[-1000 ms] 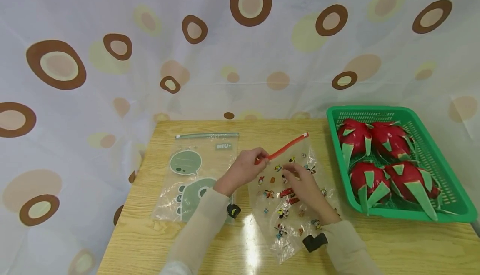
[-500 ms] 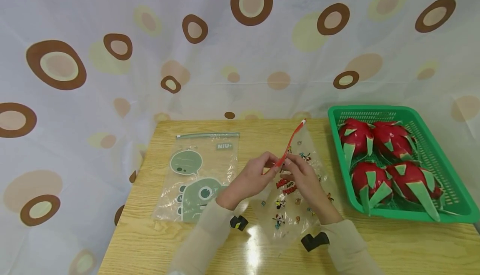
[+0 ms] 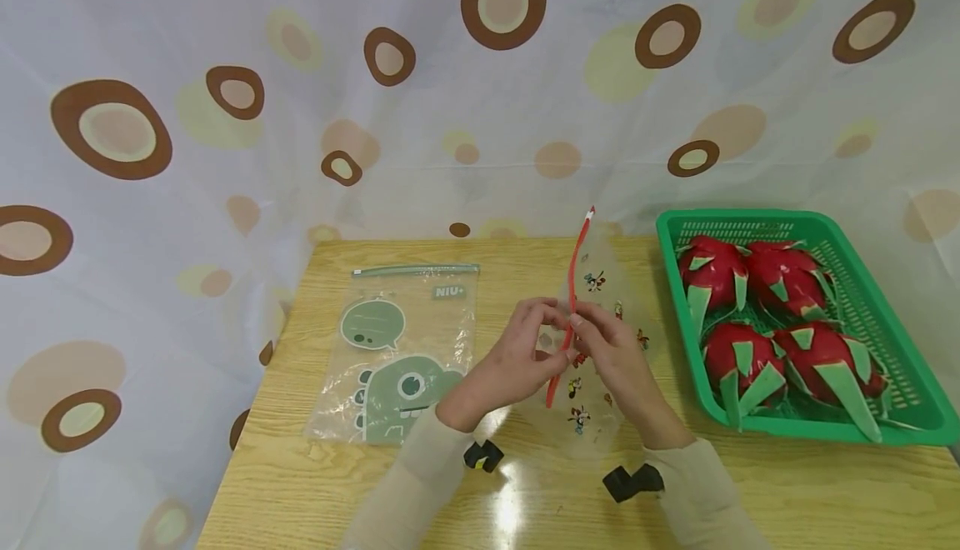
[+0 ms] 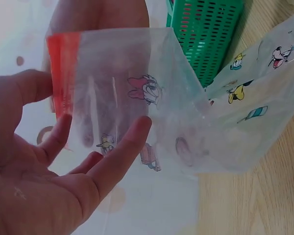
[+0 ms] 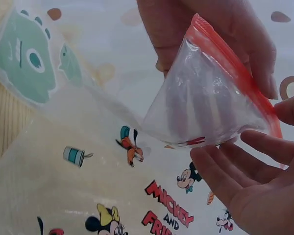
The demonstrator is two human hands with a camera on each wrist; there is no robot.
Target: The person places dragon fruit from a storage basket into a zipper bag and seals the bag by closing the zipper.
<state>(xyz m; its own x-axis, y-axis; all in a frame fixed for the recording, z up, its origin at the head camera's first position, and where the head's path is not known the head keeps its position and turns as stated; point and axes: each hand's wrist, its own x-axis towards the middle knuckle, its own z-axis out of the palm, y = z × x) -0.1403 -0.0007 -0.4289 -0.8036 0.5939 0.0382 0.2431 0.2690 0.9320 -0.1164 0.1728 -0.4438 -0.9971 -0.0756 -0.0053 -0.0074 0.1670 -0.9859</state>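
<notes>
My left hand (image 3: 517, 358) and right hand (image 3: 618, 358) meet at the red zip strip (image 3: 582, 237) of a clear zip bag (image 3: 588, 437), raised off the table. Small cartoon figures and red lettering cover the bag, readable as "Mickey and" in the right wrist view. In the left wrist view, the left hand (image 4: 34, 171) pinches the strip between thumb and finger, with another finger along the plastic. The right hand (image 5: 259, 191) pinches the strip's edge in the right wrist view. Whether the bag's mouth is parted I cannot tell.
A second clear zip bag (image 3: 427, 317), with a green monster print, lies flat left of my hands on the wooden table (image 3: 285, 467). At the right stands a green basket (image 3: 885, 308) holding several red dragon fruits (image 3: 780, 283). A patterned curtain (image 3: 420, 125) hangs behind the table.
The red strip has turned from slanting to nearly upright, and the bag has lifted off the table. My right hand has come to the strip beside the left, which moved slightly right.
</notes>
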